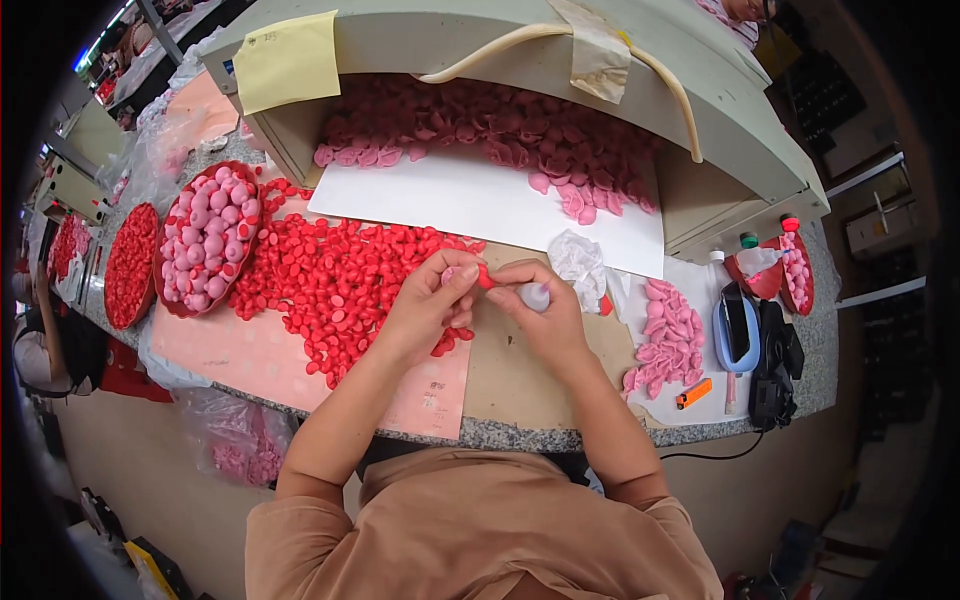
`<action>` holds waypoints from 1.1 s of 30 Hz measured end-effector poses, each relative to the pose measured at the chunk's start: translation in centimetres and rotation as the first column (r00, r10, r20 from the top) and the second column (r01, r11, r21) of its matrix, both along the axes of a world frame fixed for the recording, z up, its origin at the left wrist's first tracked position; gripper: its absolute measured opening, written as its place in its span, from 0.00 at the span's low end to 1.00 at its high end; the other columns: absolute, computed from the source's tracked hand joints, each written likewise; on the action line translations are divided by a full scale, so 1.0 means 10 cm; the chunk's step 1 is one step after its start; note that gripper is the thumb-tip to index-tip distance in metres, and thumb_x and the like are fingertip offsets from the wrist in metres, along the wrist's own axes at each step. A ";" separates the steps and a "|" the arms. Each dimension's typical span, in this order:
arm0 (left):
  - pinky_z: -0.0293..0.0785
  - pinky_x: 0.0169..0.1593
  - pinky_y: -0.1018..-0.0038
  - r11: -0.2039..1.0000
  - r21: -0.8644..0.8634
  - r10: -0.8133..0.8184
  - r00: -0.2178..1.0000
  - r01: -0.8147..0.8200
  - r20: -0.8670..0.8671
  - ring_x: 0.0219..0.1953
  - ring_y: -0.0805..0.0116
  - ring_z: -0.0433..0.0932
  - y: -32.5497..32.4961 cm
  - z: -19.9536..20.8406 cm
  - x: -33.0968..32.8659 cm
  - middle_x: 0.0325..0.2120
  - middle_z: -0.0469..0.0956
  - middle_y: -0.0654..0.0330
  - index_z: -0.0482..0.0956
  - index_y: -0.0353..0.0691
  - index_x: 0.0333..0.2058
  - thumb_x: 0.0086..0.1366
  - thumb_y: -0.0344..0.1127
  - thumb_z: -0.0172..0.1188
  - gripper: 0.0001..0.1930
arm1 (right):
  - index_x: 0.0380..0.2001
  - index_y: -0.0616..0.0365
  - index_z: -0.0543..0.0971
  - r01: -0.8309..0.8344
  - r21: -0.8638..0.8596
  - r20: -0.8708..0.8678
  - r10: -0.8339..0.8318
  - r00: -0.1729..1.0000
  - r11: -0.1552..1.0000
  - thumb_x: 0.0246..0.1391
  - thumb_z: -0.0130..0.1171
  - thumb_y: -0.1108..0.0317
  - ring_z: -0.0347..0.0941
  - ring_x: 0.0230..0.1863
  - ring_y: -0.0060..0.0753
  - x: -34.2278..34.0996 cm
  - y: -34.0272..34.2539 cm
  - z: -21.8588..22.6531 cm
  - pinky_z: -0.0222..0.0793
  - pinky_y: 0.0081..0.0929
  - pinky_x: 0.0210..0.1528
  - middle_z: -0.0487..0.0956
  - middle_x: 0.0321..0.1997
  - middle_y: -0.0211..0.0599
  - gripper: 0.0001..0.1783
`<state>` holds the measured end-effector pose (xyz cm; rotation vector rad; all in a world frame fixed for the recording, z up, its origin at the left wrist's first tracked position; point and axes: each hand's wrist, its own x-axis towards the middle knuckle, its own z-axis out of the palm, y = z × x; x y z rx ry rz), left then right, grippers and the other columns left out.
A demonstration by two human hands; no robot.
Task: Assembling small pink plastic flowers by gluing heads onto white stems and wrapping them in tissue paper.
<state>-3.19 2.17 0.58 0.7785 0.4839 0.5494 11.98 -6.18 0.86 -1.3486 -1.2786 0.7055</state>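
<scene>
My left hand [428,305] is closed, with a small pink piece [449,274] showing between its fingers. A small glossy red piece [485,277] sits between the fingertips of both hands, which nearly meet over the tabletop. My right hand [550,318] is closed too, with a small whitish squeeze bottle [534,296] tucked in it and its rounded end facing up. Just left of my hands spreads a big heap of red rounded pieces [330,270] on a pink sheet [225,345]. Pink curved pieces [668,335] lie to the right of my right hand.
A grey metal hood [720,90] arches over a white board [420,195] with piled pink pieces. Red baskets stand left, one holding pink balls [212,230]. Crumpled tissue [576,258], an orange lighter [694,393] and a blue tray with a phone [738,325] lie right.
</scene>
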 end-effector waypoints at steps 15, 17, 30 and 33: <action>0.56 0.23 0.86 0.995 0.104 -0.002 1.000 0.003 -0.007 0.20 0.83 0.61 -0.07 -0.01 0.06 0.24 0.67 0.69 0.72 0.39 0.44 0.68 0.37 0.49 0.11 | 0.43 0.63 0.73 -0.132 -0.194 -0.507 0.016 0.862 0.972 0.54 0.59 0.70 0.70 0.31 0.18 -0.07 0.00 -0.01 0.68 0.17 0.34 0.75 0.33 0.30 0.14; 0.56 0.24 0.86 0.994 0.112 -0.012 1.000 0.012 -0.006 0.22 0.83 0.61 -0.08 -0.01 0.06 0.25 0.68 0.68 0.72 0.39 0.46 0.69 0.38 0.48 0.12 | 0.43 0.62 0.73 -0.092 -0.191 -0.471 -0.009 0.882 0.977 0.54 0.59 0.69 0.70 0.31 0.18 -0.10 0.01 -0.06 0.68 0.17 0.34 0.75 0.33 0.30 0.14; 0.74 0.41 0.77 0.948 0.307 0.099 0.994 -0.078 -0.051 0.39 0.70 0.77 0.00 0.01 0.02 0.44 0.74 0.54 0.58 0.38 0.59 0.67 0.31 0.48 0.23 | 0.45 0.64 0.73 -0.045 -0.195 -0.602 -0.083 0.794 0.980 0.53 0.58 0.71 0.71 0.34 0.19 0.18 0.03 -0.02 0.68 0.18 0.34 0.76 0.39 0.32 0.16; 0.74 0.39 0.79 0.851 0.521 0.201 0.958 -0.067 -0.204 0.39 0.72 0.77 -0.01 0.01 0.01 0.42 0.75 0.55 0.64 0.38 0.56 0.65 0.28 0.51 0.20 | 0.47 0.64 0.73 -0.024 -0.187 -0.493 -0.073 0.867 0.982 0.53 0.58 0.71 0.72 0.37 0.20 0.14 -0.01 0.06 0.69 0.17 0.35 0.76 0.41 0.33 0.17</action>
